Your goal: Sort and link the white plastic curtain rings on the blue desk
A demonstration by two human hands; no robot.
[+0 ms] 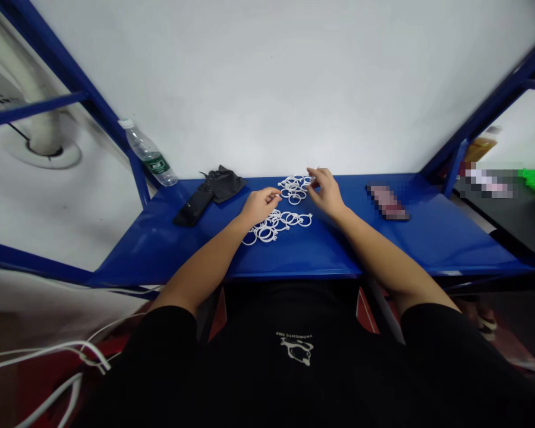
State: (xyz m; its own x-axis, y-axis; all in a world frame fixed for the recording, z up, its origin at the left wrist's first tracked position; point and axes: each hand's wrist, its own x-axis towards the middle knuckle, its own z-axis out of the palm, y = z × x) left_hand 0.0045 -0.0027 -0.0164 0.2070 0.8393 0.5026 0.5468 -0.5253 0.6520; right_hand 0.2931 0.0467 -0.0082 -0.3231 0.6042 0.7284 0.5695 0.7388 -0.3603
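On the blue tabletop lie two clusters of thin white rings with small nubs. The nearer cluster [267, 232] spreads below and right of my left hand [259, 206]; that hand is closed in a pinch, with a small white piece of a ring showing at its fingertips. Most of that piece is hidden by the fingers. The farther cluster [295, 196] sits between both hands, towards the wall. Over its right side, my right hand [326, 191] is curved, thumb and index finger apart, with white rings visible behind the gap. Whether its fingertips touch a ring is hard to see.
A black phone [194, 207] and a crumpled black bag [223, 183] lie left on the blue table [330, 255]. A plastic bottle [149, 154] leans at the back left. A blurred pink phone-like object [387, 202] lies right. Blue frame bars flank both sides; a white wall stands behind.
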